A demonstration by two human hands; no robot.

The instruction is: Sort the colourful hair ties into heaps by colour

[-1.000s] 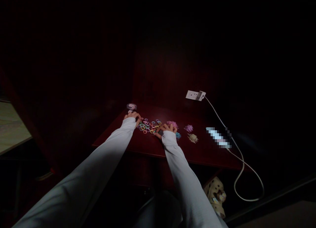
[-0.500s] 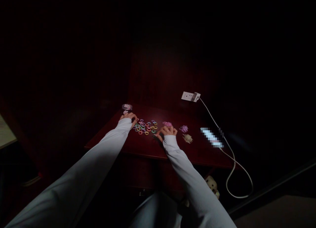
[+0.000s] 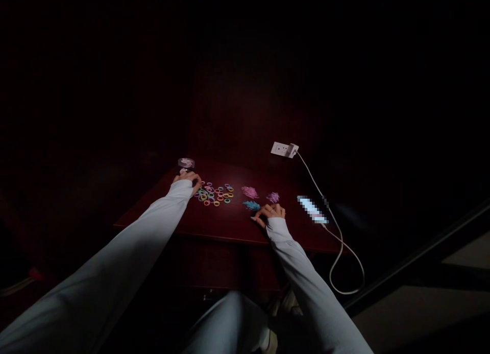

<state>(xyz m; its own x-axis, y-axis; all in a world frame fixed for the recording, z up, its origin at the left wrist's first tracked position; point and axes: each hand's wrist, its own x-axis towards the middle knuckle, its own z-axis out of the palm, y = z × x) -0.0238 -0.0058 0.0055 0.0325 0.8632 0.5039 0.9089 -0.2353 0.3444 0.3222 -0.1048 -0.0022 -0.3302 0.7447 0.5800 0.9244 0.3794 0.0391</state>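
Observation:
My left hand rests at the far left of the dark red table, fingers bent and thumb apart, nothing visible in it. Just beyond it stands a round clear container with pale pink pieces inside. Beside this hand lie many small coloured hair ties, loosely scattered. My right hand, thumb apart from bent fingers, is low over the table next to a pile of small blue strands. Behind it are a pink pile and a purple pile. The beige pile is hidden under this hand.
A pixelated bright phone-like object lies on the right of the table. Its white cable loops past the table's edge and up to a wall socket. The surroundings are very dark.
My right hand has moved right and nearer, off the blue pile, which now shows, and over the beige pile. My left hand keeps its place by the container. The whole view has shifted slightly.

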